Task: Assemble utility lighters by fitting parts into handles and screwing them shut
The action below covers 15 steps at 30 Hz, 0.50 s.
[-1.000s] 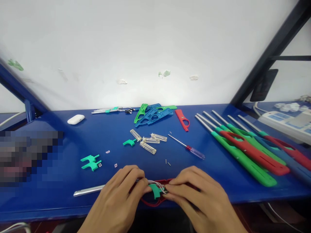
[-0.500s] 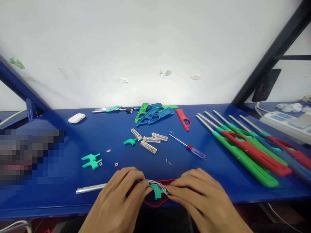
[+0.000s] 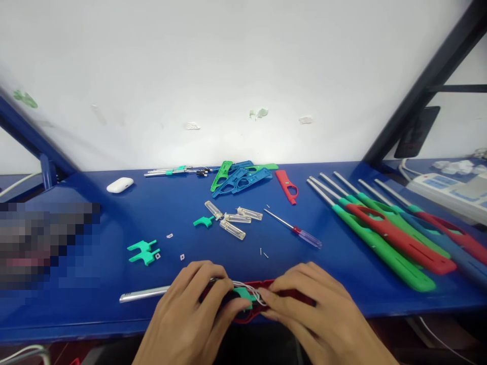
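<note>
**Red casing [image 3: 268, 286] gripped from both sides**

The blue table [image 3: 213, 251] spreads beneath everything, the casing at its near edge. Taking the casing as the dial's centre, a green lighter [image 3: 384, 248] lies well apart toward two o'clock. The left hand [image 3: 194, 312] sits at nine, fingers curled around the casing, thumb over the green trigger [image 3: 242, 292]. The right hand [image 3: 314, 304] sits at three, gripping the other end, fingertips at the white wires [image 3: 249, 288]; whether it pinches them, I cannot tell. A metal tube [image 3: 144, 294] juts past the left hand toward nine; a screwdriver [image 3: 292, 229] lies toward one.
</note>
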{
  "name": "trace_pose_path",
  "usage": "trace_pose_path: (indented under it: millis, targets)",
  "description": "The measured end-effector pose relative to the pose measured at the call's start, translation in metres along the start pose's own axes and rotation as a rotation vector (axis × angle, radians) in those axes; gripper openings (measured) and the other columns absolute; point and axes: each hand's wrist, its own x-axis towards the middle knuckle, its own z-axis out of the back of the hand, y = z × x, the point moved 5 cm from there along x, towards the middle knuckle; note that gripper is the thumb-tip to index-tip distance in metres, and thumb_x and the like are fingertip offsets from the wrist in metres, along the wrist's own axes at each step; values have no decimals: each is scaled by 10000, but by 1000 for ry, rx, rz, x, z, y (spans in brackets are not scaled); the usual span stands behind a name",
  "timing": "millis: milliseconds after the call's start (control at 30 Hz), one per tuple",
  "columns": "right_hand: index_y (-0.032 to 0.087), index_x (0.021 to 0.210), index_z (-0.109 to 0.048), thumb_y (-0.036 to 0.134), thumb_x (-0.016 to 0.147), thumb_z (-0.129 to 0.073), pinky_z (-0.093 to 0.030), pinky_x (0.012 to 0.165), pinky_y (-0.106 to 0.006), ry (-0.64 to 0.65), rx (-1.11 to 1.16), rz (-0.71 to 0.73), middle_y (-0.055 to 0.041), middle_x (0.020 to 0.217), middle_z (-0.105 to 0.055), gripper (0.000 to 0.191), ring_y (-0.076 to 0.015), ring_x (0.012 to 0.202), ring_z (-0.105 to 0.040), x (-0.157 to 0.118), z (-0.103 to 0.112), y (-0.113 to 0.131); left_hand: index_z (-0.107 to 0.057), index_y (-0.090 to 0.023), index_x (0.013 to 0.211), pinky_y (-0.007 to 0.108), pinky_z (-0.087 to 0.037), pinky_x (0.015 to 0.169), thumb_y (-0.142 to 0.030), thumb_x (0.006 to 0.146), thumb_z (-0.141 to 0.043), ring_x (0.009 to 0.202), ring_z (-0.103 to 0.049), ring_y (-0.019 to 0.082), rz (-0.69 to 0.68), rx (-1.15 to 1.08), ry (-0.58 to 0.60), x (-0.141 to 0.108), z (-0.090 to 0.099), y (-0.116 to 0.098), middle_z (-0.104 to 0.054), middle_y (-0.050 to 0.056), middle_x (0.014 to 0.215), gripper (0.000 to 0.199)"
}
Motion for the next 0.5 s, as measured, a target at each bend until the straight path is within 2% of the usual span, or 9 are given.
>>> trace_pose_path:
  millis: [167, 367, 500]
  targets:
    - [268, 1211, -723, 257, 1102, -581, -505, 759, -334, 49, 20, -1, -6, 991, -731, 179, -179, 855, -623, -2, -3, -2, -618, -227, 1062, 351, -578, 803, -446, 1074, -620, 915, -675, 217, 109, -30, 9, -7, -5, 5, -694, 46, 1028, 219]
    - [278, 1226, -725, 222, 1080, -618, -524, 751, -323, 41, 28, -6, -8, 961, -717, 189, -180, 846, -616, -3, -4, -3, -626, -225, 1053, 359, -574, 833, -400, 1077, -624, 943, -678, 223, 104, 3, -17, -7, -6, 2, -698, 45, 1016, 176]
    - [276, 1216, -731, 278, 1115, -554, -541, 765, -319, 25, 9, -15, -1, 911, -719, 204, -177, 823, -634, -1, 0, -1, -653, -218, 1025, 365, -566, 820, -355, 1097, -587, 923, -686, 217, 66, 13, -26, -3, -1, -1, -721, 37, 994, 168]
